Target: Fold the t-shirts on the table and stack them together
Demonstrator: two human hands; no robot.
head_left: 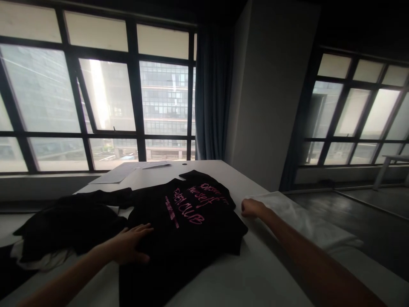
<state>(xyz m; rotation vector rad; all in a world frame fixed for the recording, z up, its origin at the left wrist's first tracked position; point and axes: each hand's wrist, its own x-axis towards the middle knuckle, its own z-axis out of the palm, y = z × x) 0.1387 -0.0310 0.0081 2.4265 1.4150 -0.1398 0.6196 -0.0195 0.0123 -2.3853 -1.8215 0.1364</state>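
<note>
Of the two hands, the left hand lies open and flat on the one black printed T-shirt spread mid-bench, the right hand is closed at its 3 o'clock edge, one dark clothes pile at 9 o'clock, two papers at 12 o'clock on the white bench.

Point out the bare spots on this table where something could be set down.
Bare table lies between the black shirt and right hand, and beyond the shirt beside the papers. Crowded: the dark clothes pile by the left hand.
</note>
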